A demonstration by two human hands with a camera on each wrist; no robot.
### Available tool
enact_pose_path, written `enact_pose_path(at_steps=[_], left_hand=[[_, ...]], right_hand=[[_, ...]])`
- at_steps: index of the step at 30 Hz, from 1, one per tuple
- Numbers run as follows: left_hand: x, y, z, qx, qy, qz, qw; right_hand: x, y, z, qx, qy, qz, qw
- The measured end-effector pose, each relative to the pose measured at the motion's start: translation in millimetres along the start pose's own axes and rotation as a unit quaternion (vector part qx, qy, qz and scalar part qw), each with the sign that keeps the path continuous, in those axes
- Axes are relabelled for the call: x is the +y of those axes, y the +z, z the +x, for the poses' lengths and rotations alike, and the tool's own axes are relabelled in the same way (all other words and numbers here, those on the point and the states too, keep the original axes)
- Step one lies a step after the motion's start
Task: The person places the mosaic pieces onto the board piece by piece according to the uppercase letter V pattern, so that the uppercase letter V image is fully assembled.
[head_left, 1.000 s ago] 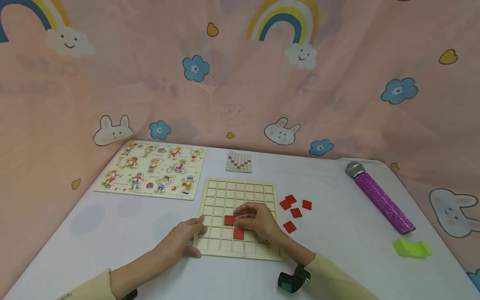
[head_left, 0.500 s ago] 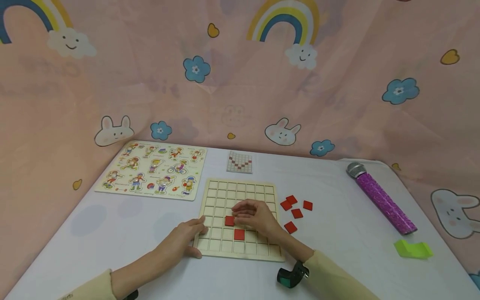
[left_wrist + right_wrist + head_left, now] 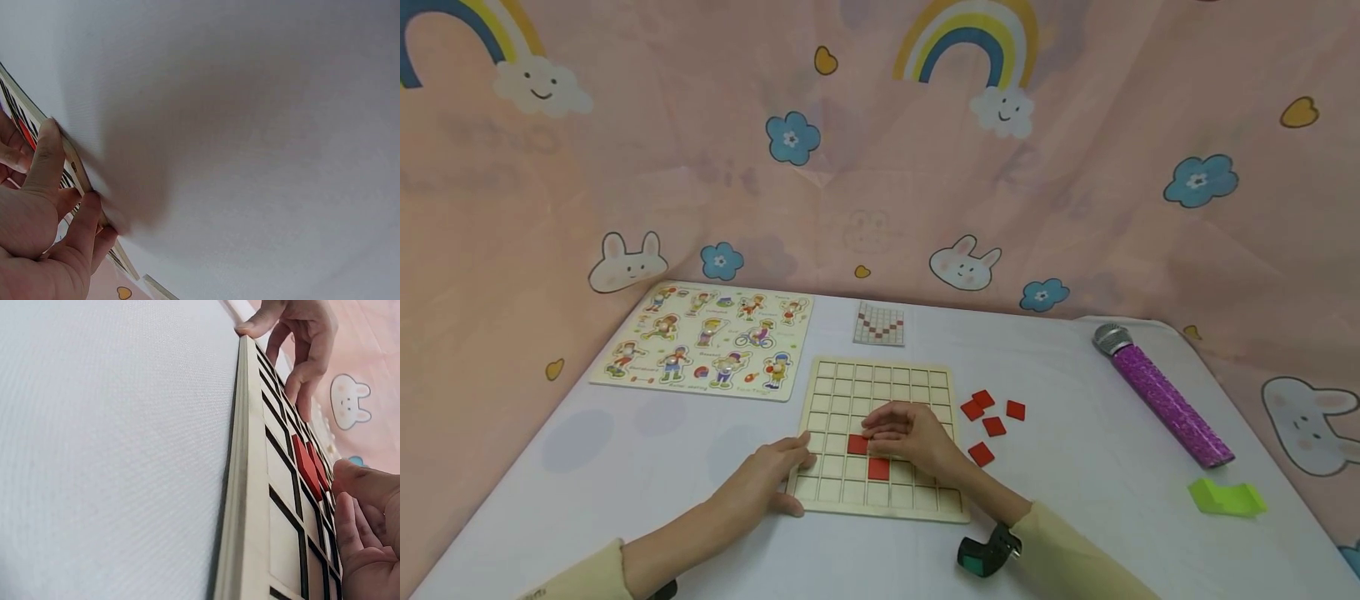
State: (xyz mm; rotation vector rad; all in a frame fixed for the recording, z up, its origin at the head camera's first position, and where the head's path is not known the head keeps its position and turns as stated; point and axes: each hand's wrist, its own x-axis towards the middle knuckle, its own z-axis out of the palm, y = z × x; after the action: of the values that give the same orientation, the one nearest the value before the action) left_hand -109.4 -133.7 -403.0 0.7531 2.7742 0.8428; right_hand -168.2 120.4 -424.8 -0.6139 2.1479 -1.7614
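Observation:
A pale wooden grid board (image 3: 831, 492) lies on the white table. My left hand (image 3: 756, 479) holds its left edge, thumb at the near corner and fingers bent over the side; the left wrist view shows these fingers (image 3: 47, 150) against the board's rim. My right hand (image 3: 913, 437) is over the middle of the board, pinching a red square tile (image 3: 857, 444) at its right side. Thumb and fingertips meet at that tile in the right wrist view, though their exact hold is partly hidden. A second red tile (image 3: 878, 469) lies in a cell one row nearer.
Several loose red tiles (image 3: 994, 427) lie right of the board. Behind it is a small pattern card (image 3: 879, 323). A picture puzzle board (image 3: 700, 342) occupies the back left. On the right are a glittery purple microphone (image 3: 1165, 400) and a bright green piece (image 3: 1227, 498).
The red tile at my right fingertips has shifted slightly nearer and to the left. My right hand has barely moved, and my left hand stays on the board's edge.

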Motion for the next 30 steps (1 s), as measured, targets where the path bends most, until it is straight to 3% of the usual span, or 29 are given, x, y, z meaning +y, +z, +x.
enact_pose_path(at_steps=[7,16,24,30], left_hand=[[-1.3,1.1,-1.1,0.002,0.008,0.004,1.0],[-1.4,-0.6,-2.2,0.009,0.016,0.0,0.9998],[-0.2,-1.9,-0.8,0.0,0.01,0.002,0.9999],[-0.9,-0.9,-0.5,-0.001,0.007,-0.005,1.0]], right_hand=[[0.9,-11.0,-10.1,0.026,0.001,0.016,0.9995],[3.6,-31.8,-28.3,0.06,0.012,0.002,0.9981],[8.7,-55.9,-53.7,0.091,0.029,-0.01,0.9954],[9.5,-76.3,-75.7,0.125,0.017,-0.019,0.9918]])
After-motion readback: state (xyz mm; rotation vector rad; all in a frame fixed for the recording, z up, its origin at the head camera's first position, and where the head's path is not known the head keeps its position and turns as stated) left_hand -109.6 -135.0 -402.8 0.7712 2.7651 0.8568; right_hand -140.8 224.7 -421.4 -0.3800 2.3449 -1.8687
